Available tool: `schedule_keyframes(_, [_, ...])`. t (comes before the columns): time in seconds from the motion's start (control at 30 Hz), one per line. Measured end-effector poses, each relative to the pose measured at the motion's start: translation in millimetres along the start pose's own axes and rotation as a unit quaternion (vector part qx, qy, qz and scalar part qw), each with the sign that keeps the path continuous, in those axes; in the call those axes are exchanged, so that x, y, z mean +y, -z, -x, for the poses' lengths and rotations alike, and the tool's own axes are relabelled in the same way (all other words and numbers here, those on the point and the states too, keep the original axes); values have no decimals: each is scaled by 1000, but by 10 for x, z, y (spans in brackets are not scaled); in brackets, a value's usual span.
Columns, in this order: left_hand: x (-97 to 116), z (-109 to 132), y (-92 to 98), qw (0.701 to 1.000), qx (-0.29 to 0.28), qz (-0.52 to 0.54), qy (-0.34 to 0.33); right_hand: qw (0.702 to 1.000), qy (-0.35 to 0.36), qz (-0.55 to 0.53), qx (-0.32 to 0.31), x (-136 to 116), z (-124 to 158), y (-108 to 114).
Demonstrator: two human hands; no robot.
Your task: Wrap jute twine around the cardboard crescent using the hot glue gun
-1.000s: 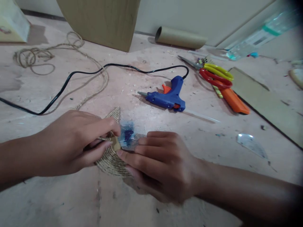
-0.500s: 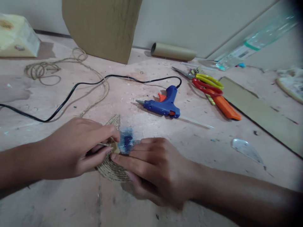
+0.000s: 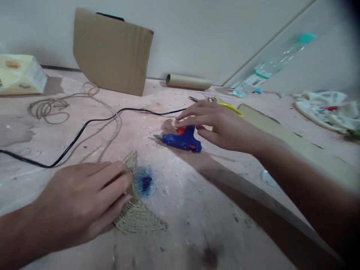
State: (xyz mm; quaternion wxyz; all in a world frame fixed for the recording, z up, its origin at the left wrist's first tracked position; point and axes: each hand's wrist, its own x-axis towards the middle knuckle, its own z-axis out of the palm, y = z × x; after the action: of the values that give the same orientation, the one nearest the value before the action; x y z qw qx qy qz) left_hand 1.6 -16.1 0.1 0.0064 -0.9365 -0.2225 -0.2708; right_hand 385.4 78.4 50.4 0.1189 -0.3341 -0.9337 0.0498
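Label on the clear bottle [image 3: 261, 77]: present below a green band, print too small to read; carton [image 3: 21, 75] at the left edge: a brown oval mark and dark print, the latter cut off by the frame and not legible. Left hand [image 3: 87, 195]: fingers drawn narrow, gripping the left side of the twine-covered crescent piece [image 3: 139, 217], which lies on the tabletop [image 3: 180, 240] at lower centre; the hand covers part of the piece, and whether a strand is also pinched cannot be told. Right hand [image 3: 225, 125]: fingers extended and moderately wide, above the handle of the blue glue gun [image 3: 180, 140]; contact cannot be confirmed; the hand hides the upper handle and most of the scissors, leaving a yellow loop [image 3: 233, 109] and the blade tip visible. Round item [image 3: 323, 108] at far right: blurred, contents unclear; right forearm: overlaps a clear plastic piece [image 3: 270, 178]. Glue gun nozzle: points left, apart from the crescent piece, with a blue stain [image 3: 146, 183] on the surface between; black cord [image 3: 81, 129]: crosses the loose twine [image 3: 46, 108] at left; cardboard sheet [image 3: 112, 52] and cardboard tube [image 3: 188, 81]: at the rear edge, by the wall; tabletop: extends from the crescent's right tip to the lower frame edge.
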Motion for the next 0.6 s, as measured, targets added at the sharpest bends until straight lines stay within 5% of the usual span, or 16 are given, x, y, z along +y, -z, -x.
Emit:
schedule_keyframes(0.13, [-15,-25,-2,1000,-1,-24,-3,996,22,-44,-72,250,-8,19])
schedule_keyframes(0.37, [-7,82,-73,996,-21,3,91,981,-21,-193,-11,165,62,-63])
schedule_keyframes(0.6, [10,89,-78,989,-55,132,40,968,-83,-227,63,-80,101,-46])
